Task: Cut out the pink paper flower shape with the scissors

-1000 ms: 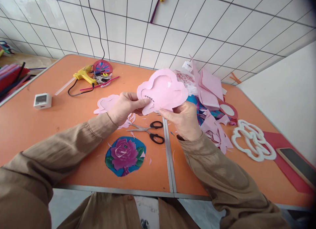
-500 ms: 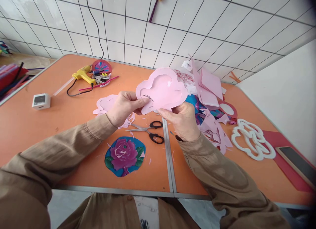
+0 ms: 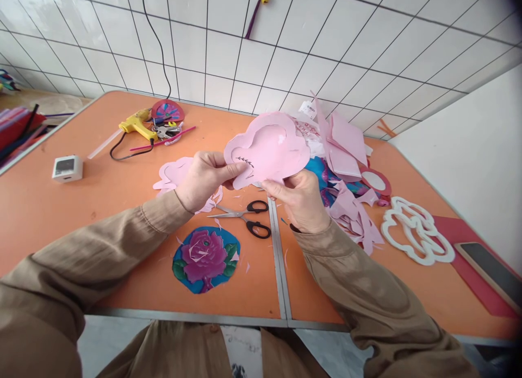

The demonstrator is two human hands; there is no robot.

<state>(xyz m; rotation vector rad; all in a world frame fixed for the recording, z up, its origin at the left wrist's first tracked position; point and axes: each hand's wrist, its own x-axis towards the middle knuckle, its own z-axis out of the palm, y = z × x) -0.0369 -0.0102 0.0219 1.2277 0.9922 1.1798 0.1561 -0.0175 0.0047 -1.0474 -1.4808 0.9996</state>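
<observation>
Both hands hold up a pink paper cutout (image 3: 271, 144) with a scalloped, cloud-like outline, above the table. It seems to have a frame-like border over an inner sheet, and a small dark leafy sprig is printed at its lower left. My left hand (image 3: 206, 177) pinches its lower left edge, thumb in front. My right hand (image 3: 299, 198) grips the bottom right edge, thumb on the near face. Below them, black-handled scissors (image 3: 258, 229) lie with blades apart. Nearer me is a blue fabric-like piece with a purple rose (image 3: 204, 258). Another pink cutout (image 3: 173, 174) is partly hidden behind my left wrist.
A yellow glue gun (image 3: 141, 126) with a cord lies at the back left, near a white box-like device (image 3: 67, 168). Pink paper scraps (image 3: 354, 217) heap at right, beside white cloud-shaped frames (image 3: 418, 231) and a phone (image 3: 491, 269). A metal seam (image 3: 278, 264) divides the orange table.
Almost nothing differs. The view shifts very slightly, while both hands keep the pink cutout in nearly the same place.
</observation>
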